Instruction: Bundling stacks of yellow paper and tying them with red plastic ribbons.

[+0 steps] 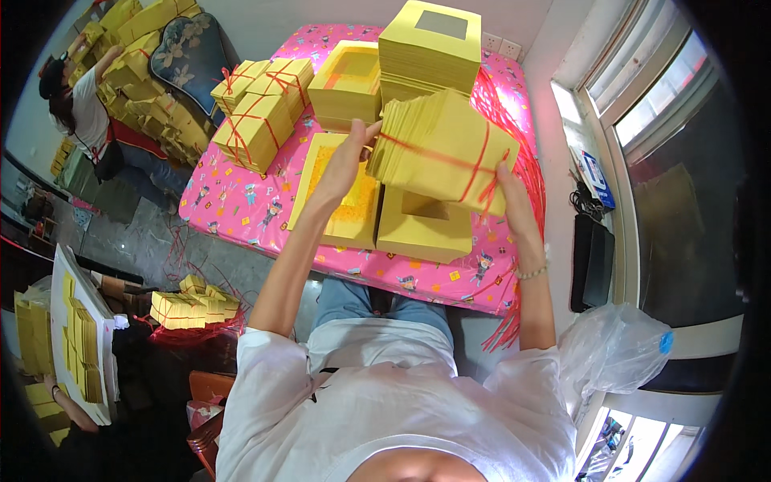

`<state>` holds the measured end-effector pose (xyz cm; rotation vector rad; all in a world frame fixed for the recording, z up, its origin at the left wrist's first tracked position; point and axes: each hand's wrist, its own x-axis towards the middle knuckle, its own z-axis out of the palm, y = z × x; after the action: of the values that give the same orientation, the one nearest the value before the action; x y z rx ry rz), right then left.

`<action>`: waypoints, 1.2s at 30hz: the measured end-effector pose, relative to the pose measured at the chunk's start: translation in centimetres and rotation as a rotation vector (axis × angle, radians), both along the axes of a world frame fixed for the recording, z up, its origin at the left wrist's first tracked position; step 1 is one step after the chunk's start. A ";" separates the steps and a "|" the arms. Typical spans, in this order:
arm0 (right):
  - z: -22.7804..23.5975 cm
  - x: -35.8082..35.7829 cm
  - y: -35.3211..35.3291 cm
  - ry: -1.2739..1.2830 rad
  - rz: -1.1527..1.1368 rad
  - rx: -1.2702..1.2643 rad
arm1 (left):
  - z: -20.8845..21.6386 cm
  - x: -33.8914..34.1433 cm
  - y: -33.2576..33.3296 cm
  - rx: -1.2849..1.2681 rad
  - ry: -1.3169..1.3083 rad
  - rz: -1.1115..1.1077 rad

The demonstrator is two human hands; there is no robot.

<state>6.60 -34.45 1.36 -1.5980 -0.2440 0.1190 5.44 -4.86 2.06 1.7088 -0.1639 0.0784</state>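
Note:
A thick bundle of yellow paper [438,140], tied crosswise with red string, is held tilted above the table between my two hands. My left hand [351,161] grips its left side, with the fingers partly hidden. At the right end, near the knot, my right hand [514,197] is closed on it. Below the bundle stand a yellow stack with orange-gold print [321,221] and a plain-edged stack with a darker square on top [426,241]. Behind are a tall paper stack [434,60] and another printed stack [341,88]. Several tied bundles [257,128] sit to the left.
Pink patterned cloth [249,201] covers the table; loose red strings [526,153] hang along its right side. A co-worker [88,116] stands far left by piled bundles. Another person's hand [56,391] shows lower left. A plastic bag [614,353] lies at right; yellow bundles [193,305] sit lower left.

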 end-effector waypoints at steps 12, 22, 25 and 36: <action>-1.6 -1.6 1.1 0.678 0.380 0.593 | 1.8 -3.6 -3.4 -0.148 -0.308 0.031; -1.3 -1.6 2.6 0.554 0.199 0.539 | 1.9 -6.0 -3.3 0.233 -0.557 0.174; -1.1 -1.7 3.2 0.433 0.125 0.489 | 2.1 -7.5 -2.0 0.104 -0.446 0.093; 4.2 -0.4 9.0 -0.184 0.332 -0.061 | 0.2 -11.4 2.8 -0.476 -0.086 0.168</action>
<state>6.16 -25.41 5.57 -1.6199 -0.6536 0.2376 -6.01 -2.05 2.21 1.2408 -0.0579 0.2931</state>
